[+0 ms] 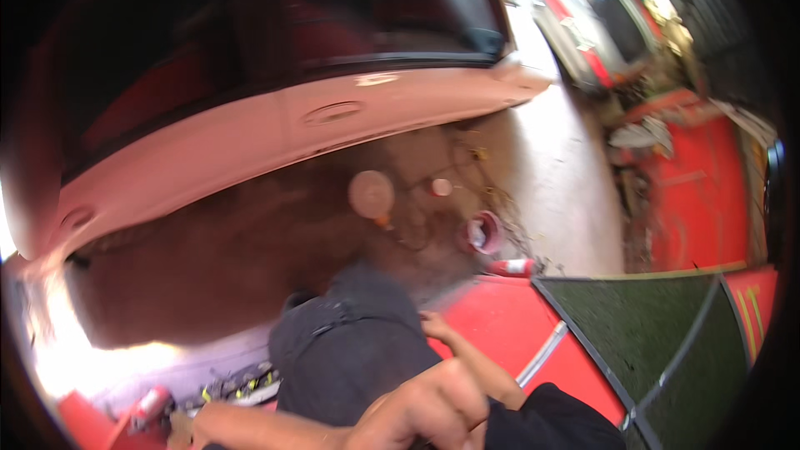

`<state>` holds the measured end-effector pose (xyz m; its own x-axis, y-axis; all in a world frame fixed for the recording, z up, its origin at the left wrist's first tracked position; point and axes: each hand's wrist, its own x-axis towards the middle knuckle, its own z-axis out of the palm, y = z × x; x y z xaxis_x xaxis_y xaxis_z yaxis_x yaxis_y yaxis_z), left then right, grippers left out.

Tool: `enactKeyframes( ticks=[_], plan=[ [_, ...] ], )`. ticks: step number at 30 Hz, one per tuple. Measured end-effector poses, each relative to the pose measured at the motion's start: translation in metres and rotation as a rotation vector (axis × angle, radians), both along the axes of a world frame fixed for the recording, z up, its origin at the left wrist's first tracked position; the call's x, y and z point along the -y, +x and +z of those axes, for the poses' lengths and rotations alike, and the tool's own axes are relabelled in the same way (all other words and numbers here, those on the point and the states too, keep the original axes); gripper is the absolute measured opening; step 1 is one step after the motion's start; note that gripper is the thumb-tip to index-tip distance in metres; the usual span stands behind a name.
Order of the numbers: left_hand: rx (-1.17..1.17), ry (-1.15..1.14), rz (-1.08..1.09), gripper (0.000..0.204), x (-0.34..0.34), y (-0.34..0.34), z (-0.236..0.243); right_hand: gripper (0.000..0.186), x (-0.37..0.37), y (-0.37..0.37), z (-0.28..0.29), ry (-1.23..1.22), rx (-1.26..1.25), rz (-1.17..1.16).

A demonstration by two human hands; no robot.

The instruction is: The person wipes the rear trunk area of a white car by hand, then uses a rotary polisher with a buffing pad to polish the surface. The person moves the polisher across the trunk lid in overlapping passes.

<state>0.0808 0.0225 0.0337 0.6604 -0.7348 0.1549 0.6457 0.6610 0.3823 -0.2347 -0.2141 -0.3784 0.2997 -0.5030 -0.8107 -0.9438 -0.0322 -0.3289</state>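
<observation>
My left hand is raised close to the camera at the bottom centre, its fingers curled closed; whatever they might hold is hidden. My right hand is farther down, beside my dark trousers and near a red car panel, its fingers small and blurred. That red bodywork has dark window areas with grey trim, on the lower right.
Across from me stands a pinkish car. On the floor lie a round stool-like object, a small pot, a bucket, cables and a red canister. More red panels and car parts fill the right.
</observation>
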Motion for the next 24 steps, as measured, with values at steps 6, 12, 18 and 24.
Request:
enactKeyframes(
  ticks=[6, 12, 18, 24],
  plan=[
    [-0.213, -0.407, -0.136, 0.021, -0.075, 0.081, -0.023, 0.042, -0.089, 0.026, -0.024, -0.107, -0.004, 0.386],
    [-0.167, -0.628, 0.394, 0.024, 0.024, 0.034, -0.059, 0.032, -0.008, 0.047, -0.024, 0.005, 0.2, -0.075],
    [-0.15, -0.278, 0.558, 0.021, 0.011, 0.037, -0.085, 0.032, -0.002, 0.051, -0.062, 0.146, 0.157, -0.117],
    [-0.16, -0.115, -0.064, 0.021, -0.165, 0.079, -0.104, 0.044, -0.133, 0.038, -0.127, -0.016, 0.221, 0.315]
  ],
)
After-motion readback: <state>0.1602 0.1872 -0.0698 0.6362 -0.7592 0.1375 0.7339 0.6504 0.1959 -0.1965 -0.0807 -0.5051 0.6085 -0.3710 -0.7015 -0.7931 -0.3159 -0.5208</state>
